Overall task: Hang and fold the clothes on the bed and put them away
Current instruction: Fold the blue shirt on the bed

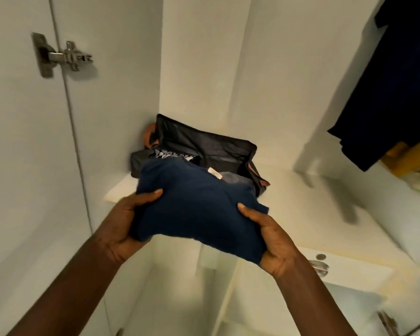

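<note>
A folded navy blue garment [199, 204] with a small white label near its far edge is held in front of a white wardrobe shelf [308, 207]. My left hand [129, 221] grips its left end, thumb on top. My right hand [269, 236] grips its right end the same way. The garment's far edge overlaps a stack on the shelf: a dark grey printed garment [155, 157] and a black fabric bag or box [204, 141] in the left back corner.
The open wardrobe door with a metal hinge [58, 55] stands at the left. Dark navy clothing [388, 93] and a yellow piece [407, 156] hang at the right. Below the shelf are white drawers or compartments with a metal fitting [321, 264].
</note>
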`<state>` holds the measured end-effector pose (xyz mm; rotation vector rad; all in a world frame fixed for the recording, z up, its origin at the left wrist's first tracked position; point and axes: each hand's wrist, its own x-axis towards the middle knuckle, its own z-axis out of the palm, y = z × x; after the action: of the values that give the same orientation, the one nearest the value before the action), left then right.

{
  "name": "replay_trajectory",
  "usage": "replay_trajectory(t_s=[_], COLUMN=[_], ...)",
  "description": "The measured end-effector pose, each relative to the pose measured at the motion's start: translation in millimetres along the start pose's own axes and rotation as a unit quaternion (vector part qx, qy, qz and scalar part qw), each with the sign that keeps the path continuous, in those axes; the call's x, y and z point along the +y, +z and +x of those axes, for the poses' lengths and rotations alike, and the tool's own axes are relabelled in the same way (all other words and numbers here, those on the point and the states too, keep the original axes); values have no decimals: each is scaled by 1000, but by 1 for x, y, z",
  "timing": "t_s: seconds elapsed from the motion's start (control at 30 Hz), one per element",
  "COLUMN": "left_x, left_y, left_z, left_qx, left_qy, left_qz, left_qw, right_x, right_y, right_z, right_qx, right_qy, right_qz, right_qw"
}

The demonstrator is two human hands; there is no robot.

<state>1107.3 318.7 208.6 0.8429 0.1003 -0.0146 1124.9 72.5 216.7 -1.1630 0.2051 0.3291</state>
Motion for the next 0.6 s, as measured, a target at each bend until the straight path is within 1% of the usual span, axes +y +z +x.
replay_trajectory(t_s=[0.1, 0.17, 0.2, 0.23, 0.27, 0.3, 0.33, 0.37, 0.4, 0.43, 0.47, 0.5, 0.53, 0.57, 0.6], left_x=[25, 41, 48, 55, 60, 65, 69, 70, 69, 68, 65, 60, 54, 48, 41], left_y=[22, 41, 50, 61, 71, 80, 90, 97, 104, 108, 114, 118, 123, 125, 127], left_z=[48, 78, 92, 110, 125, 140, 160, 178, 200, 219, 235, 253, 267, 281, 291], left_qx=[13, 21, 25, 30, 35, 38, 40, 45, 51, 55, 55, 61, 63, 66, 62], left_qy=[54, 78, 81, 79, 75, 74, 71, 69, 66, 64, 58, 54, 50, 54, 56], left_qz=[15, 26, 27, 32, 36, 48, 62, 80, 99, 112, 117, 114, 109, 110, 108], left_qw=[998, 996, 996, 996, 996, 995, 995, 993, 992, 990, 990, 990, 991, 990, 991], right_x=[-21, -38, -47, -56, -63, -68, -76, -83, -91, -98, -104, -110, -114, -120, -126], right_y=[-2, -8, -11, -14, -19, -26, -37, -48, -61, -71, -80, -88, -96, -102, -107], right_z=[66, 107, 127, 149, 171, 193, 218, 239, 260, 276, 289, 302, 312, 321, 327], right_qx=[-23, -39, -28, 1, 52, 107, 161, 198, 214, 214, 209, 199, 188, 176, 166], right_qy=[-13, -31, -47, -73, -115, -176, -245, -295, -311, -290, -246, -199, -160, -139, -132], right_qz=[14, -6, -38, -77, -135, -217, -317, -422, -511, -581, -640, -687, -717, -722, -709], right_qw=[1000, 999, 998, 994, 983, 954, 902, 834, 772, 730, 697, 670, 652, 655, 672])
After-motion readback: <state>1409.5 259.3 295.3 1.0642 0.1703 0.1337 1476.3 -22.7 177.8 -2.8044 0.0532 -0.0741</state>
